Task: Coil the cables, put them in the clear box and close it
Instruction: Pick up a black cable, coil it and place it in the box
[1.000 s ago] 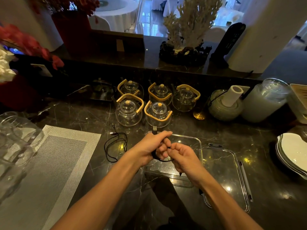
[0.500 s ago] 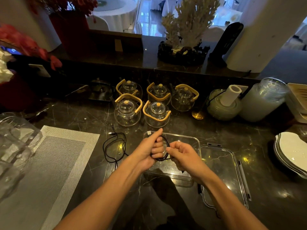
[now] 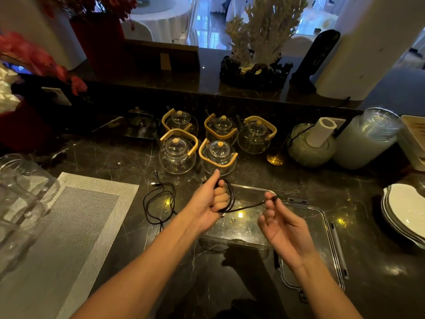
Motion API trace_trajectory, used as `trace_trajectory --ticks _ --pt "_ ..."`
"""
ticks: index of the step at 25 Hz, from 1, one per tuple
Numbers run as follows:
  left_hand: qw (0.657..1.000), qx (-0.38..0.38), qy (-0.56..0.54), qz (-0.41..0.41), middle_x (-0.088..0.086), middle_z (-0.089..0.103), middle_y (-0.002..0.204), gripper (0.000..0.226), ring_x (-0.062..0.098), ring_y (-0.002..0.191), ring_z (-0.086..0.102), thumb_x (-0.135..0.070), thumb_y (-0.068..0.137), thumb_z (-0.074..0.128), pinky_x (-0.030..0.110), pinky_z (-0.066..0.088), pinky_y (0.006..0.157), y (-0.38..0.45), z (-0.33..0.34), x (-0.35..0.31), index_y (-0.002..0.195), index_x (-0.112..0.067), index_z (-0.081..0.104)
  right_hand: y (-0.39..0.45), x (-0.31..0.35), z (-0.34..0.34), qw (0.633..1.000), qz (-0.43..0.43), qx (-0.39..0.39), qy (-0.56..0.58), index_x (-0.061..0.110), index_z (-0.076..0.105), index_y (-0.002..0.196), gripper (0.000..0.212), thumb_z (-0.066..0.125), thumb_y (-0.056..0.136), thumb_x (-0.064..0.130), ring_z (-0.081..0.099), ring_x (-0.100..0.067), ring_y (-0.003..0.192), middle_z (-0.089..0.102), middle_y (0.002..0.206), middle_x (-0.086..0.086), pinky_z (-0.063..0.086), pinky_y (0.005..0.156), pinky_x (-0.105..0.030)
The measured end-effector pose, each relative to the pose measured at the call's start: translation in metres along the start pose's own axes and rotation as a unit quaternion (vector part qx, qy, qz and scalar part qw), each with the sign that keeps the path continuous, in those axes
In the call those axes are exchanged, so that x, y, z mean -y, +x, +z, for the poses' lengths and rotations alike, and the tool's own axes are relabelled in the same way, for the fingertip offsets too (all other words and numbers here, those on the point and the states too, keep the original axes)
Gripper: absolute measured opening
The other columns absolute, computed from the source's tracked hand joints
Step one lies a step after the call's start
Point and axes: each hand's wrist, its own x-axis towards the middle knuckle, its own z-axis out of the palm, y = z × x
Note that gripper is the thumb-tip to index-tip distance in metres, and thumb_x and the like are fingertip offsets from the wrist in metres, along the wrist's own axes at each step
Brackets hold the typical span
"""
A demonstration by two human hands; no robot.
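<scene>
From the head camera, the left hand [image 3: 208,199] has its fingers curled through several loops of a black cable [image 3: 230,196], held above the far end of the clear box [image 3: 236,233] on the dark counter [image 3: 368,261]. The right hand [image 3: 279,224] pinches the cable's free end between thumb and fingertip, the other fingers relaxed.

The loops could spring off the left fingers if that pinch slackens (thin cable tends to unwind). A second cable [image 3: 158,203] lies uncoiled toward the counter's middle, left of the box; the lid [image 3: 331,240] lies beside the box on its right, and a stray tail could stop it closing.
</scene>
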Motion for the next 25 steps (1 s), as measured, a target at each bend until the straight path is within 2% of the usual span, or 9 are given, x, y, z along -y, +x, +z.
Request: trace_trajectory --ticks 4,6,7,10,14,16,19,22,25 --pt "0.996 0.019 0.086 0.028 -0.009 0.023 0.045 0.040 0.003 0.032 0.021 -0.041 0.101 0.052 0.016 0.015 0.030 -0.001 0.007 0.007 0.071 -0.015 0.051 0.014 -0.006 0.008 0.996 0.058 -0.062 -0.029 0.007 0.067 0.108 0.041 0.090 0.075 0.015 0.065 -0.010 0.058 0.067 0.098 -0.014 0.059 0.048 -0.023" --pt "0.988 0.033 0.143 0.045 -0.008 0.023 0.048 0.040 0.004 0.034 0.021 -0.041 0.100 0.055 0.016 0.016 0.032 -0.004 0.008 0.008 0.069 -0.016 0.052 0.021 -0.005 0.012 0.986 0.081 -0.118 -0.080 0.002 0.064 0.109 0.040 0.087 0.076 0.010 0.051 -0.005 0.039 0.062 0.075 -0.009 0.044 0.033 -0.016" --pt "0.983 0.035 0.172 0.056 -0.008 0.024 0.048 0.040 0.004 0.035 0.021 -0.040 0.100 0.056 0.016 0.016 0.033 -0.005 0.009 0.009 0.069 -0.016 0.052 0.024 -0.006 0.015 0.978 0.085 -0.145 -0.127 0.001 0.063 0.107 0.030 0.078 0.082 0.009 0.043 -0.003 0.035 0.056 0.068 -0.006 0.035 0.030 -0.014" --pt "0.963 0.022 0.254 0.089 -0.008 0.026 0.049 0.040 0.004 0.037 0.021 -0.041 0.101 0.054 0.017 0.016 0.035 -0.006 0.010 0.013 0.069 -0.017 0.050 0.029 -0.013 0.024 0.943 0.082 -0.178 -0.270 0.007 0.064 0.095 0.007 0.061 0.096 0.013 0.027 -0.002 0.037 0.046 0.063 -0.001 0.021 0.032 -0.014" --pt "0.960 -0.026 0.255 0.112 -0.008 0.028 0.047 0.042 0.004 0.035 0.022 -0.038 0.101 0.055 0.017 0.015 0.035 -0.003 0.006 0.012 0.065 -0.018 0.046 0.028 -0.019 0.025 0.905 0.040 -0.150 -0.397 0.015 0.070 0.084 0.024 0.055 0.102 0.016 0.026 -0.007 0.046 0.043 0.066 -0.001 0.031 0.040 -0.020" --pt "0.955 -0.049 0.270 0.114 -0.008 0.030 0.048 0.042 0.004 0.035 0.025 -0.037 0.101 0.056 0.017 0.018 0.036 -0.002 0.006 0.013 0.064 -0.019 0.046 0.028 -0.020 0.023 0.891 0.018 -0.133 -0.433 0.005 0.068 0.091 0.017 0.055 0.099 0.012 0.029 -0.009 0.048 0.040 0.068 -0.004 0.037 0.043 -0.024" --pt "0.936 -0.082 0.325 0.109 -0.004 0.038 0.053 0.038 0.007 0.041 0.032 -0.041 0.099 0.058 0.020 0.028 0.041 -0.001 0.004 0.015 0.070 -0.018 0.051 0.029 -0.025 0.026 0.857 -0.010 -0.111 -0.503 -0.005 0.065 0.105 0.025 0.059 0.091 0.015 0.041 -0.008 0.050 0.048 0.070 -0.006 0.041 0.045 -0.027" --pt "0.933 -0.101 0.335 0.085 0.004 0.052 0.063 0.033 0.010 0.046 0.044 -0.044 0.097 0.060 0.022 0.034 0.044 0.003 0.001 0.017 0.086 -0.012 0.061 0.033 -0.038 0.037 0.812 -0.059 -0.138 -0.565 0.009 0.061 0.109 0.016 0.066 0.094 0.010 0.055 -0.006 0.057 0.067 0.080 -0.011 0.042 0.047 -0.022" --pt "0.943 -0.092 0.314 0.055 -0.004 0.045 0.055 0.031 0.007 0.044 0.037 -0.041 0.098 0.058 0.021 0.031 0.042 0.004 -0.001 0.021 0.091 -0.011 0.061 0.040 -0.048 0.033 0.728 -0.143 -0.211 -0.637 0.025 0.052 0.114 0.026 0.064 0.095 0.013 0.055 -0.008 0.058 0.063 0.076 -0.014 0.046 0.052 -0.025"
